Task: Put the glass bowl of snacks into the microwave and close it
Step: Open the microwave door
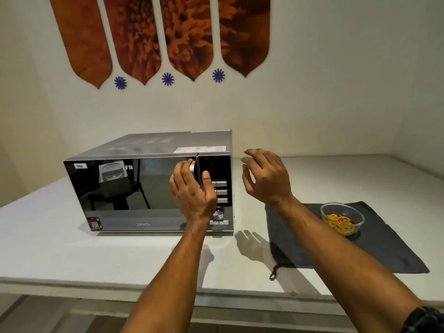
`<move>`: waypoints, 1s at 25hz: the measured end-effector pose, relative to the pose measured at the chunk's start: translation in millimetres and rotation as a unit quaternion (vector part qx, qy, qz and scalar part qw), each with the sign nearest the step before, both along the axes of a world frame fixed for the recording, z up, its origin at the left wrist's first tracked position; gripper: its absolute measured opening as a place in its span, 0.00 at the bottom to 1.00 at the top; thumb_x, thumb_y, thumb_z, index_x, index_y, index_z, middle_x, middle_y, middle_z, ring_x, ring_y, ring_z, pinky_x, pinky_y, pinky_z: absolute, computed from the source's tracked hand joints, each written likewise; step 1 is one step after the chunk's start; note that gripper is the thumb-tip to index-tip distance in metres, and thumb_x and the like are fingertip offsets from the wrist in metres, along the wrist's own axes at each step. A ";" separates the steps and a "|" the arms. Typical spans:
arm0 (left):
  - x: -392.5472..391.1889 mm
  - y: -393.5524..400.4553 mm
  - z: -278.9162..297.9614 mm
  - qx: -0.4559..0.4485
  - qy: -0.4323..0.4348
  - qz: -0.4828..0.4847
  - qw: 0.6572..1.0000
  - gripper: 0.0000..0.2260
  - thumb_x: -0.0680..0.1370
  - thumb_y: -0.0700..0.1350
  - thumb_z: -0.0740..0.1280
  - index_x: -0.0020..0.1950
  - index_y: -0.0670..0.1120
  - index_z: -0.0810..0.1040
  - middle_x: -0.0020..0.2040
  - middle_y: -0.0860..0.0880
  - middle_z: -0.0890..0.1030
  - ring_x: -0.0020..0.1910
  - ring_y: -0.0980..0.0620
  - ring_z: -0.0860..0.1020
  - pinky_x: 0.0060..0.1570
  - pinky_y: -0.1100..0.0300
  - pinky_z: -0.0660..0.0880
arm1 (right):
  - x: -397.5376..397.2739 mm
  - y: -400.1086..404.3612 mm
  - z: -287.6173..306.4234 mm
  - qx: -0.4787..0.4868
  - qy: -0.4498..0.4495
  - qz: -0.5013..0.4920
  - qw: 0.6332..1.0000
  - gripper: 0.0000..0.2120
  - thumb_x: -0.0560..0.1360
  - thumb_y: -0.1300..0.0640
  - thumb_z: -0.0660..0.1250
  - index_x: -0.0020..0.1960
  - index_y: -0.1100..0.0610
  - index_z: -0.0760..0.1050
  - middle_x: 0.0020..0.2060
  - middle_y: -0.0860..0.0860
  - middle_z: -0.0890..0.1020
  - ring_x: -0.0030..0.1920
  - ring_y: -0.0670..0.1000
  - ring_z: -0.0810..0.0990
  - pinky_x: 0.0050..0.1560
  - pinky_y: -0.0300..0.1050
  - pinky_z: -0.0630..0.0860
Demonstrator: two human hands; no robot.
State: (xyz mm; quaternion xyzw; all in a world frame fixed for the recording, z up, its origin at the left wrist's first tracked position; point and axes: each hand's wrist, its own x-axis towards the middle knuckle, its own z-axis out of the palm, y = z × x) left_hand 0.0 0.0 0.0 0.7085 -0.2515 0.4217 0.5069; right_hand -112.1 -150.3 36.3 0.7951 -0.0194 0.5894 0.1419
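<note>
A silver microwave point(125, 188) with a dark mirrored door stands on the white table, its door closed. My left hand point(192, 191) is wrapped around the vertical door handle point(192, 165) at the door's right edge, thumb resting on the control panel. My right hand point(266, 179) hovers in the air just right of the microwave, fingers spread and empty. The glass bowl of snacks point(342, 218), holding orange pieces, sits on a dark cloth to the right, apart from both hands.
The dark grey cloth point(389, 246) lies flat near the table's front right, with a loop hanging at its corner. The white table point(72, 255) runs to a front edge close to me. A wall with orange decorations stands behind.
</note>
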 end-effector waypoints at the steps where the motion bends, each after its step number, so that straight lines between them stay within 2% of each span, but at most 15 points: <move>1: -0.5 3.5 -5.2 -0.035 0.026 0.000 0.999 0.22 0.77 0.52 0.61 0.68 0.42 0.72 0.67 0.41 0.73 0.65 0.46 0.70 0.67 0.63 0.63 | 8.4 6.2 -4.1 0.002 0.017 0.015 1.000 0.10 0.76 0.59 0.66 0.52 0.62 0.83 0.54 0.59 0.85 0.55 0.60 0.82 0.57 0.52 0.78; 2: -0.5 5.1 -8.8 -0.065 0.047 0.002 0.997 0.22 0.78 0.52 0.61 0.68 0.41 0.72 0.66 0.41 0.73 0.64 0.46 0.70 0.66 0.69 0.60 | 15.1 10.1 -7.0 -0.001 0.026 0.030 0.999 0.10 0.76 0.60 0.66 0.51 0.63 0.83 0.54 0.60 0.84 0.55 0.60 0.82 0.55 0.53 0.79; 3: -0.4 6.8 -16.5 -0.085 0.068 -0.002 0.994 0.21 0.78 0.51 0.61 0.67 0.41 0.72 0.65 0.41 0.73 0.63 0.47 0.70 0.64 0.70 0.59 | 21.4 15.7 -12.0 -0.001 0.042 0.044 0.998 0.10 0.75 0.60 0.67 0.53 0.63 0.82 0.55 0.60 0.84 0.56 0.60 0.81 0.55 0.53 0.79; 5: 1.7 10.9 -29.5 -0.114 0.109 -0.025 0.987 0.19 0.80 0.50 0.60 0.67 0.42 0.72 0.63 0.43 0.73 0.60 0.51 0.71 0.59 0.67 0.65 | 35.4 27.0 -17.6 0.000 0.069 0.066 0.995 0.14 0.75 0.60 0.68 0.59 0.64 0.81 0.59 0.61 0.82 0.59 0.60 0.80 0.59 0.53 0.79; 6: 4.2 12.0 -34.0 -0.119 0.127 -0.042 0.984 0.17 0.81 0.50 0.59 0.66 0.43 0.72 0.61 0.45 0.74 0.56 0.54 0.72 0.54 0.69 0.66 | 40.1 31.2 -18.2 0.000 0.077 0.068 0.995 0.17 0.76 0.59 0.68 0.62 0.64 0.79 0.61 0.61 0.81 0.62 0.60 0.79 0.62 0.52 0.77; 8: 8.3 12.3 -41.6 -0.123 0.161 -0.077 0.976 0.15 0.82 0.52 0.56 0.58 0.43 0.74 0.52 0.48 0.76 0.46 0.58 0.73 0.43 0.72 0.66 | 49.8 37.4 -13.0 0.022 0.088 0.053 0.994 0.22 0.77 0.56 0.66 0.69 0.64 0.74 0.67 0.60 0.78 0.67 0.59 0.76 0.68 0.52 0.72; 10: 13.1 10.3 -48.6 -0.133 0.208 -0.118 0.962 0.17 0.82 0.56 0.53 0.47 0.46 0.75 0.40 0.51 0.76 0.36 0.62 0.73 0.34 0.72 0.66 | 62.3 46.6 -5.8 0.055 0.097 0.045 0.993 0.22 0.79 0.56 0.65 0.71 0.63 0.72 0.68 0.59 0.77 0.69 0.58 0.75 0.71 0.53 0.69; 12: 17.6 7.1 -54.7 -0.163 0.279 -0.173 0.931 0.22 0.82 0.59 0.53 0.40 0.47 0.76 0.31 0.53 0.77 0.29 0.61 0.74 0.27 0.74 0.68 | 71.3 51.2 -1.7 0.081 0.090 0.044 0.992 0.19 0.79 0.59 0.66 0.69 0.62 0.75 0.66 0.59 0.80 0.67 0.58 0.78 0.71 0.55 0.71; 14: 25.2 5.5 -64.2 -0.174 0.336 -0.197 0.904 0.27 0.81 0.62 0.54 0.35 0.46 0.78 0.25 0.54 0.77 0.24 0.60 0.75 0.24 0.71 0.70 | 77.4 50.6 -1.2 0.093 0.061 0.050 0.993 0.17 0.78 0.63 0.69 0.66 0.63 0.79 0.61 0.59 0.83 0.62 0.59 0.81 0.67 0.57 0.75; 17: 31.2 5.2 -73.5 -0.170 0.374 -0.212 0.887 0.32 0.78 0.68 0.52 0.29 0.45 0.76 0.21 0.53 0.74 0.20 0.58 0.72 0.23 0.64 0.71 | 80.0 49.7 -2.5 0.110 0.025 0.071 0.991 0.15 0.76 0.65 0.72 0.62 0.63 0.81 0.56 0.59 0.85 0.58 0.60 0.84 0.63 0.58 0.78; 25: 32.2 2.9 -70.0 -0.172 0.349 -0.214 0.896 0.32 0.74 0.73 0.52 0.23 0.50 0.70 0.20 0.54 0.72 0.22 0.54 0.72 0.31 0.56 0.72 | 82.8 51.3 -1.2 0.109 -0.008 0.093 0.990 0.13 0.74 0.65 0.74 0.58 0.65 0.83 0.53 0.60 0.86 0.55 0.60 0.85 0.61 0.57 0.79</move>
